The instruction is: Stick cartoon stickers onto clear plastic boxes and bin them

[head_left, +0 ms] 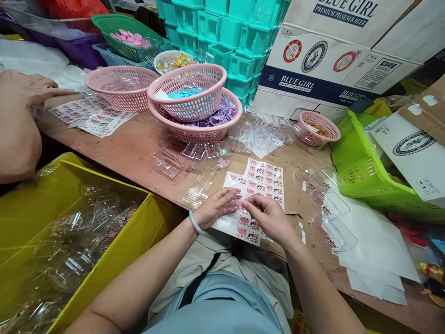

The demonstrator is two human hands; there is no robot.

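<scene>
My left hand (216,206), with a pale bracelet at the wrist, holds a small clear plastic box (232,206) between thumb and fingers. Close beside it, my right hand (267,215) is closed in a pinch at the box's right side; what lies between its fingertips is too small to make out. Under both hands are sticker sheets (264,178) printed with cartoon cats and red lettering. Clear plastic boxes (208,155) lie loose beyond the hands. Several stickered clear boxes (337,234) rest to the right on white backing sheets (378,236).
A yellow bin (104,253) at left holds many clear boxes. Pink baskets (194,132) with blue and purple pieces stand ahead. A green basket (371,171) is at right, beer cartons (313,69) and teal crates (222,28) behind. Another person's hand (31,88) rests at far left.
</scene>
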